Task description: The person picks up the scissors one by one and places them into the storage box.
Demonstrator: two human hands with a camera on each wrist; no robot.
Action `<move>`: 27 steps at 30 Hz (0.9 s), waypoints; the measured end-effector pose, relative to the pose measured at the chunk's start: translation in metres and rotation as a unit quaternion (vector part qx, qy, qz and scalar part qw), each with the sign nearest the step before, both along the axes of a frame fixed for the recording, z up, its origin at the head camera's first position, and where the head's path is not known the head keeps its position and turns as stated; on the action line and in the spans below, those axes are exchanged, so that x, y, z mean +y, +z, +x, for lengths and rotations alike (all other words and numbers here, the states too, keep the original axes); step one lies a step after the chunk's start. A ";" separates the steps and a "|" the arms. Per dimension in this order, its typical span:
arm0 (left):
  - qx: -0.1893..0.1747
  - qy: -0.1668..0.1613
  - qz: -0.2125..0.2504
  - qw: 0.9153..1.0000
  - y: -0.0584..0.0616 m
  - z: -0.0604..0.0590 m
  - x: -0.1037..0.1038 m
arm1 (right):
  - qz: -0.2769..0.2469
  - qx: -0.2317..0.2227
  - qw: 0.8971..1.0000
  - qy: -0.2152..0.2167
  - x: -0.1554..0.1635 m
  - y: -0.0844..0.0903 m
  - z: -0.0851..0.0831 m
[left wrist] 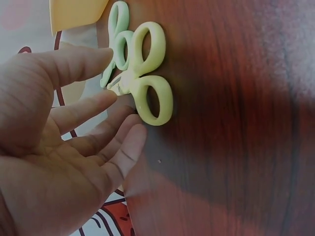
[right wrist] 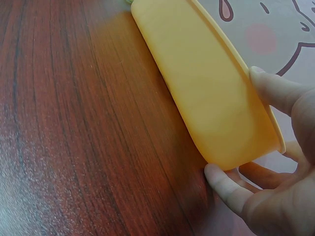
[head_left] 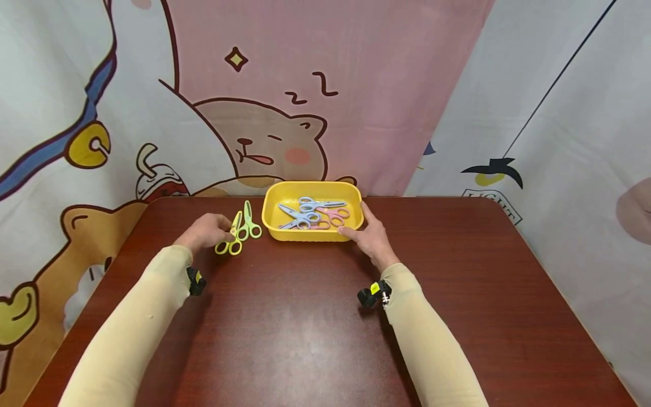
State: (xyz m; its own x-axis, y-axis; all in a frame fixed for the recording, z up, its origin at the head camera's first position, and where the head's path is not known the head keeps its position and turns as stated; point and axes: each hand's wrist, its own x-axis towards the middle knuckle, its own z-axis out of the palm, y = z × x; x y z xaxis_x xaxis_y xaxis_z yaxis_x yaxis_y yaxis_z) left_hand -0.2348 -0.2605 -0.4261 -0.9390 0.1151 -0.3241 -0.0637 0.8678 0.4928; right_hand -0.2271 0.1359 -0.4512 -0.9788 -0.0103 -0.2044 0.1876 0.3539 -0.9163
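Observation:
My left hand (head_left: 205, 232) is at the yellow scissors (head_left: 235, 244) on the table, its thumb and forefinger spread apart near the blades. In the left wrist view the forefinger tip meets the yellow scissors (left wrist: 156, 101), whose handle loops point away from the palm. Green scissors (head_left: 249, 227) lie just beyond. My right hand (head_left: 373, 240) holds the near right corner of a yellow plastic tray (head_left: 305, 235), thumb on the rim and fingers against the side and bottom edge. Inside the tray lie blue scissors (head_left: 308, 216) and pink scissors (head_left: 335, 213), overlapping one another.
The tray stands at the far edge of the brown wooden table (head_left: 285, 328). Right behind that edge hangs a curtain (head_left: 386, 113) printed with cartoon animals. A black band with a small device (head_left: 375, 294) sits at the right wrist, another (head_left: 195, 281) at the left.

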 end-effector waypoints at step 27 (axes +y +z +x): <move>0.018 0.047 0.003 0.999 -0.017 0.011 -0.004 | 0.004 -0.003 1.000 -0.004 -0.001 -0.001 0.001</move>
